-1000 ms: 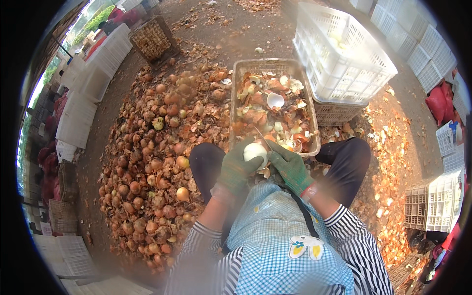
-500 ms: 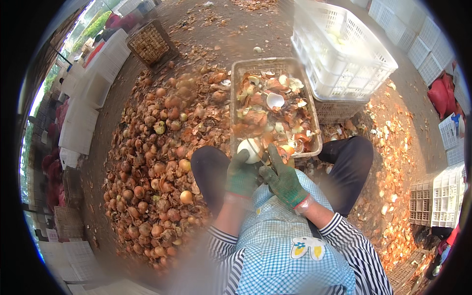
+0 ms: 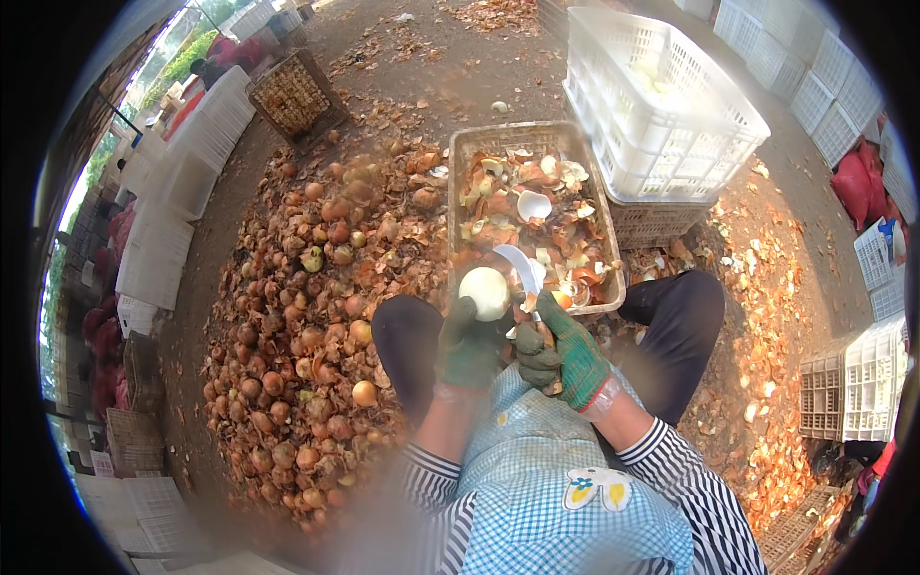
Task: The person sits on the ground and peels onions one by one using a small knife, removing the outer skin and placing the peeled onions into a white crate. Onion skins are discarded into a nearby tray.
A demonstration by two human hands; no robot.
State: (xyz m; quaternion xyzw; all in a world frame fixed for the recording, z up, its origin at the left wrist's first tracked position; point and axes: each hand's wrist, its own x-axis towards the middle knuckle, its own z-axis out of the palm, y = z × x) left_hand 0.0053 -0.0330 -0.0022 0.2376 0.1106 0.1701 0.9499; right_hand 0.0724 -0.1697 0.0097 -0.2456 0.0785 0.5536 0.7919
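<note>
A peeled white onion [image 3: 485, 293] rests in my left hand [image 3: 464, 347], which wears a green glove and has its fingers closed round the bulb's near side. My right hand [image 3: 567, 356], gloved alike, is wrapped round the wooden handle of a knife [image 3: 524, 267]. Its curved blade points up and away, just right of the onion and apart from it. Beyond both hands stands a shallow crate [image 3: 611, 230] filled with onion skins and peelings, a white cupped piece [image 3: 534, 205] among them.
A heap of unpeeled onions [image 3: 287, 383] spreads over the ground at my left. Stacked white crates [image 3: 661, 144] stand beyond the peelings crate on the right, with pale onions inside. A brown crate [image 3: 297, 91] sits at the far left. Loose skins [image 3: 757, 383] cover the ground at right.
The knife blade has swung up and away from the onion and now shows plainly. My right hand has turned, exposing the handle. The onion sits more fully in view.
</note>
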